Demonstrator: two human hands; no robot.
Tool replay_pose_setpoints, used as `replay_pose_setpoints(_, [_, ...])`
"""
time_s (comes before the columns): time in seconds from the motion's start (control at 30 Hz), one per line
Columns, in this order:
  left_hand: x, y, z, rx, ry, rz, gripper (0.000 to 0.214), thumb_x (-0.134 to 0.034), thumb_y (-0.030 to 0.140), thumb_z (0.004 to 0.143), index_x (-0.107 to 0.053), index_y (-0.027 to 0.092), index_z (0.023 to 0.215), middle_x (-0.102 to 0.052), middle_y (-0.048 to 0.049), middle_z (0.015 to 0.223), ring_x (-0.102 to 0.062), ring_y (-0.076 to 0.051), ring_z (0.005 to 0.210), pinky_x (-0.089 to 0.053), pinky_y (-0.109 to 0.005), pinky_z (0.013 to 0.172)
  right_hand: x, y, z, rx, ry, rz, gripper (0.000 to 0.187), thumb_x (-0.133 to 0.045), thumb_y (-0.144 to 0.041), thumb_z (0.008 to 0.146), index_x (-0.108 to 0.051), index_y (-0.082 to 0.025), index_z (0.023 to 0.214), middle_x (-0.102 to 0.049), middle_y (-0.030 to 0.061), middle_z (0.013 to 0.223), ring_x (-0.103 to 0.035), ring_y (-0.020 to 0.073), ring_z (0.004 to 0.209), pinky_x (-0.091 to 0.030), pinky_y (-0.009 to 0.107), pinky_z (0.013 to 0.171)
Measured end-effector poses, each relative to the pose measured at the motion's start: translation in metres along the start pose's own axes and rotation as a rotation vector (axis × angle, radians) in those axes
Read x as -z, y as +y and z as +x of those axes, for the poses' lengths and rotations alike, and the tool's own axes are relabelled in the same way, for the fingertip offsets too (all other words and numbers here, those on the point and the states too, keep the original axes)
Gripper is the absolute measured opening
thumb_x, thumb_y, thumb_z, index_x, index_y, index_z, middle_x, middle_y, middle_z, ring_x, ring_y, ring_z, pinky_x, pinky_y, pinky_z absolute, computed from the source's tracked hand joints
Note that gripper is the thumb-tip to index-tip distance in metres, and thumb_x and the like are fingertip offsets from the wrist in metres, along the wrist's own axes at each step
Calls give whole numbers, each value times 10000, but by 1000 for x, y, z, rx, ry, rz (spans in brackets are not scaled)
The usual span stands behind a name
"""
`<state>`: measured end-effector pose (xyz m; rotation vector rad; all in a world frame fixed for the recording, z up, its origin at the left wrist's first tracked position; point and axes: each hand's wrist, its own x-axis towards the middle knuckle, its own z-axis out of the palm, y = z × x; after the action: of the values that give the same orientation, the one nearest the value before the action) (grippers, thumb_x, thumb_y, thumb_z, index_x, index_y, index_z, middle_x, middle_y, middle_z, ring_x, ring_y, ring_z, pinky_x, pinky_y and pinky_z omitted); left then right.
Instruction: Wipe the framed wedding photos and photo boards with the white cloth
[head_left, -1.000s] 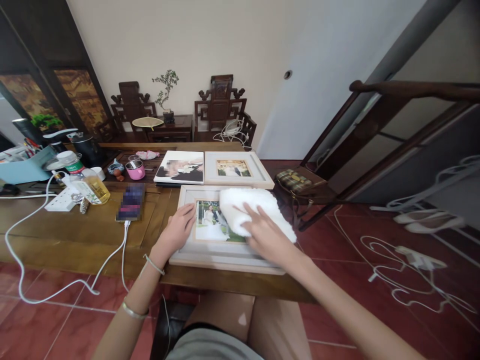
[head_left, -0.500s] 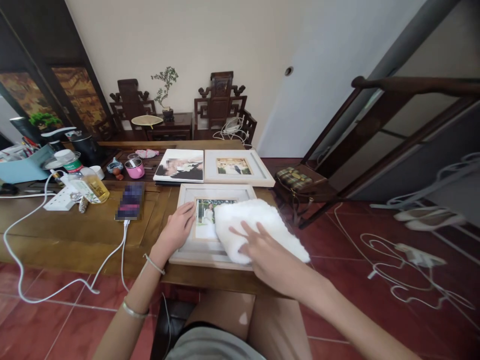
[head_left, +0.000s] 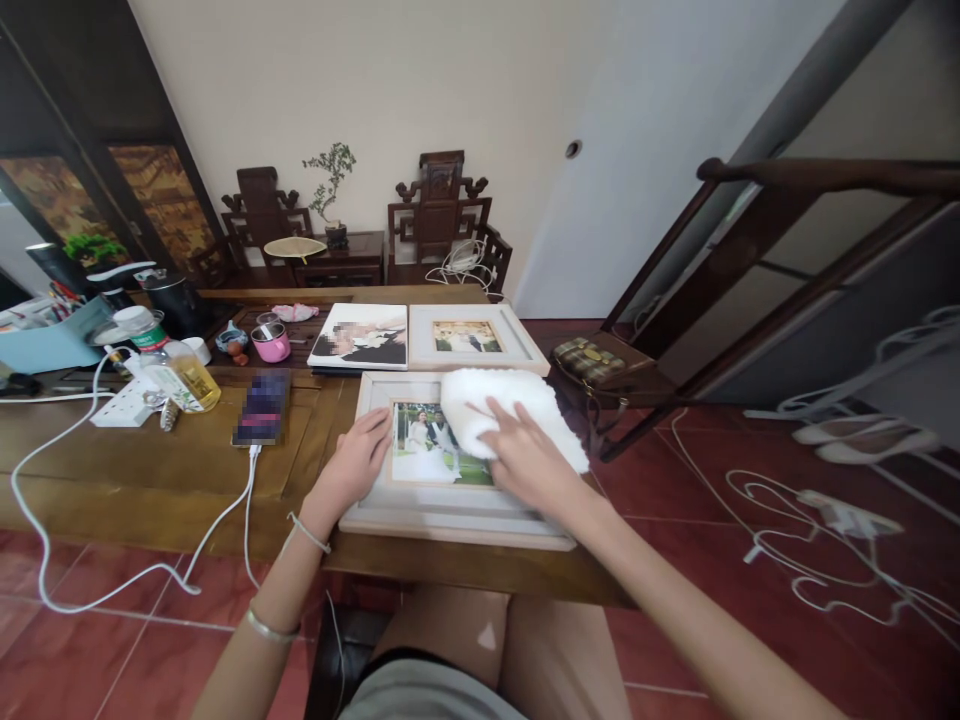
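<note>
A clear bottle of yellow liquid stood close by a flat white power strip on the left of the desk; a stray elbow could have tipped it and, had its cap been loose, wet the sockets. Next to them lay a slim dark phone, its smooth white cables trailing past the front edge, where a snag might have dragged it down. Behind it sat a rounded, glossy pink cup.

Farther along, a flat picture panel lay behind the left hand, which rested flat, fingers together, on the left border of a picture frame, gripping nothing. The frame, squared pale wood around a recessed mat, lay face up near the desk's front edge; a hard push, or too light a steadying touch, might have slid it off. A second pale frame lay just behind, its corner also at risk of a bump.

To the right, the right hand spread its fingers over a thick, fluffy white cloth on the frame's upper right; whether the thumb pinched it could not be told. Grit caught in that pile could have scratched the surface. Beyond, a plaid bag sat on a dark wooden chair.
</note>
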<state>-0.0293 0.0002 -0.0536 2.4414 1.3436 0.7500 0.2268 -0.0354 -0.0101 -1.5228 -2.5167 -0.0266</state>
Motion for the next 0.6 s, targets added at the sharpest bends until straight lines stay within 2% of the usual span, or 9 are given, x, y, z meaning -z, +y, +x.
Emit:
replay_pose_setpoints(0.1, [0, -1, 0, 1, 12, -6, 379, -386, 239, 956, -543, 171, 1293, -502, -117, 1390, -425, -240, 1326, -361, -463, 1097, -3, 14, 27, -29, 2, -71, 449, -410, 40, 685, -680, -61, 1029, -427, 166, 1448, -268, 375, 1386, -236, 617, 1093])
replay_pose_setpoints(0.2, [-3, -3, -1, 9, 28, -10, 378, -394, 247, 954, -542, 188, 1296, -506, -108, 1389, -433, -241, 1320, -365, -472, 1094, -4, 7, 29, -1, -66, -108, 477, -409, 56, 677, -685, -80, 1041, -430, 152, 1449, -255, 392, 1386, -212, 662, 1074])
replay_pose_setpoints(0.3, [-5, -4, 0, 14, 33, -12, 380, -393, 250, 954, -542, 187, 1298, -504, -104, 1393, -438, -245, 1316, -370, -477, 1091, 2, -16, 6, 38, -151, -74, 465, -430, 61, 661, -705, -85, 1006, -428, 175, 1443, -269, 414, 1375, -205, 685, 1066])
replay_pose_setpoints(0.43, [-4, -3, 0, 29, 20, -15, 388, -388, 241, 953, -540, 165, 1302, -499, -109, 1397, -430, -247, 1322, -372, -463, 1092, 22, -47, -39, 92, -271, 24, 475, -431, 69, 647, -717, -109, 983, -413, 162, 1455, -256, 413, 1380, -218, 673, 1079])
replay_pose_setpoints(0.6, [-2, -1, -1, 30, 20, -12, 381, -392, 247, 953, -546, 175, 1294, -502, -104, 1395, -426, -245, 1326, -363, -467, 1095, 42, -62, -68, 134, -350, 139, 515, -396, 65, 622, -711, -129, 981, -392, 118, 1472, -217, 379, 1398, -221, 639, 1108])
